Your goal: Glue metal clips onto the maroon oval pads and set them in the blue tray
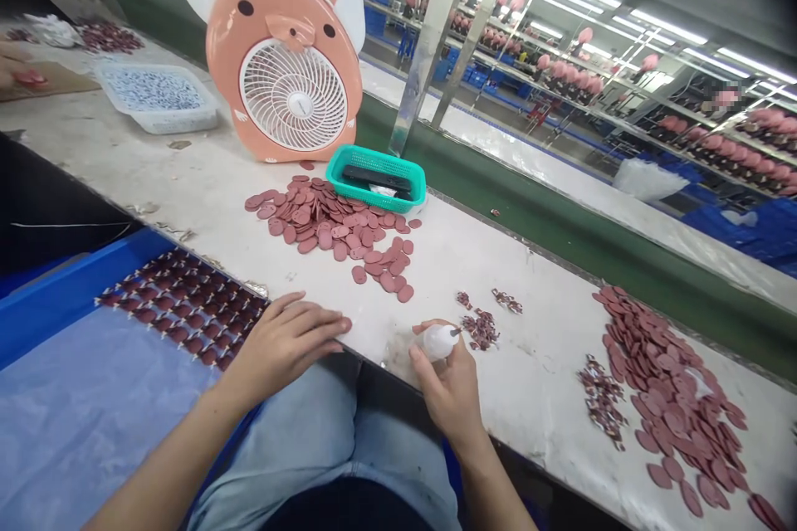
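Note:
My right hand (447, 377) grips a small white squeeze bottle (439, 342) with a thin dark tip, just above the white table. A small heap of speckled, mauve-pink pieces (480, 329) lies right next to that tip. My left hand (286, 344) rests open on the table's near edge (354, 338), fingers spread and holding nothing. Just left of it, mauve-pink pieces stand in tight rows (183, 303) on a blue-edged bin. Loose flat oval pieces form one pile (330, 224) ahead of me and a larger one (676, 402) to the right.
A pink animal-shaped fan (292, 70) stands at the table's back. Nearby are a teal plastic basket (375, 176) and a white tray of small parts (155, 97). A co-worker's hand (22, 73) shows at far left. Metal posts, a conveyor and shelving with pink items lie beyond.

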### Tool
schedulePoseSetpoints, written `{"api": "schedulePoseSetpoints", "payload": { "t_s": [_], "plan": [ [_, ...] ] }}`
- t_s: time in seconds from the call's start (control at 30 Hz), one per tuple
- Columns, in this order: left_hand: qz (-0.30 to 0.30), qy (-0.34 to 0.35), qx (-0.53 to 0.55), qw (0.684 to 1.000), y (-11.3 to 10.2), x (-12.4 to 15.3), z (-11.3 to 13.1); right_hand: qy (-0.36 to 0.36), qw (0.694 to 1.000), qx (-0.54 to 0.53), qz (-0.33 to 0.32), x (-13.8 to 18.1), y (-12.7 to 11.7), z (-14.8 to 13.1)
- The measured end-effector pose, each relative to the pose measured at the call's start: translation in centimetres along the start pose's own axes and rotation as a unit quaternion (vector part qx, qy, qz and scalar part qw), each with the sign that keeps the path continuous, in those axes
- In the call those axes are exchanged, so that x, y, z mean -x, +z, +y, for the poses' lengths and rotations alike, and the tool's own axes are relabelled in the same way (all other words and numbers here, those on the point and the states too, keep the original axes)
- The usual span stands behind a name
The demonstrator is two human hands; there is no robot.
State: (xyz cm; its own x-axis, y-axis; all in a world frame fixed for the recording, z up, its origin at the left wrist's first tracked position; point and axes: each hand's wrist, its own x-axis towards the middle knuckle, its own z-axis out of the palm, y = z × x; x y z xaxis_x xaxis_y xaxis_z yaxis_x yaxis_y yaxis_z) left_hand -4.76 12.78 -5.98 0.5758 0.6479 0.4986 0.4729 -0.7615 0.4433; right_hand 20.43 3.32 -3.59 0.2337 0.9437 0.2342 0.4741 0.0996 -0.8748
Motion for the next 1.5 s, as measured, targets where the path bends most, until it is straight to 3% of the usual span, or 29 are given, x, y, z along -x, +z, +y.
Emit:
{"api": "schedulePoseSetpoints", "payload": {
  "t_s": [0.1,0.2,0.3,0.33,0.4,0.5,0.63,0.67,0.73,0.87,0.97,1.1,1.27,1.4,1.5],
  "plan": [
    [0.081,-0.046,0.08,0.992,0.6,2.1,2.4,0.011,0.997,-0.075,-0.021,1.2,0.5,-1.2],
    [0.118,-0.167,0.161,0.966,0.6,2.5,6.2,0.039,0.984,-0.161,-0.071,1.7,1.4,-2.9],
    [0.107,-0.359,0.393,0.84,-0.1,2.2,9.4,0.087,0.954,-0.253,-0.136,1.6,2.2,-4.4],
    [0.105,-0.402,0.447,0.792,-0.4,2.1,10.1,0.105,0.943,-0.276,-0.156,1.5,2.4,-4.7],
    [0.102,-0.451,0.503,0.73,-0.9,2.1,10.9,0.133,0.923,-0.308,-0.186,1.4,2.6,-5.1],
    [0.065,-0.48,0.582,0.653,-1.3,2.5,11.1,0.156,0.9,-0.342,-0.221,1.3,2.6,-5.3],
    [-0.067,-0.471,0.697,0.536,-0.5,3.5,10.3,0.171,0.865,-0.353,-0.312,1.5,2.2,-5.3],
    [-0.085,-0.46,0.719,0.514,-0.2,3.8,10.1,0.168,0.863,-0.355,-0.318,1.6,2.1,-5.2],
    [-0.097,-0.434,0.755,0.482,0.5,4.3,10.0,0.144,0.887,-0.341,-0.277,1.9,1.9,-4.6],
    [-0.047,-0.435,0.772,0.46,0.8,4.9,10.2,0.092,0.964,-0.189,-0.16,2.5,0.6,-2.9],
    [0.015,-0.466,0.752,0.466,0.3,5.0,10.5,0.086,0.979,-0.088,-0.164,2.4,-1.2,-2.4],
    [0.069,-0.487,0.739,0.46,-0.5,4.6,10.8,0.058,0.984,-0.051,-0.162,2.1,-3.5,-2.7],
    [0.128,-0.524,0.723,0.432,-1.3,3.8,11.6,0.042,0.991,-0.119,-0.05,2.7,-4.9,-2.9],
    [0.141,-0.52,0.726,0.428,-1.1,3.8,11.9,0.063,0.97,-0.231,0.028,2.8,-4.5,-4.1],
    [0.135,-0.502,0.736,0.434,-0.8,4.0,11.9,0.035,0.955,-0.285,0.069,2.6,-3.6,-5.4]
  ]
}}
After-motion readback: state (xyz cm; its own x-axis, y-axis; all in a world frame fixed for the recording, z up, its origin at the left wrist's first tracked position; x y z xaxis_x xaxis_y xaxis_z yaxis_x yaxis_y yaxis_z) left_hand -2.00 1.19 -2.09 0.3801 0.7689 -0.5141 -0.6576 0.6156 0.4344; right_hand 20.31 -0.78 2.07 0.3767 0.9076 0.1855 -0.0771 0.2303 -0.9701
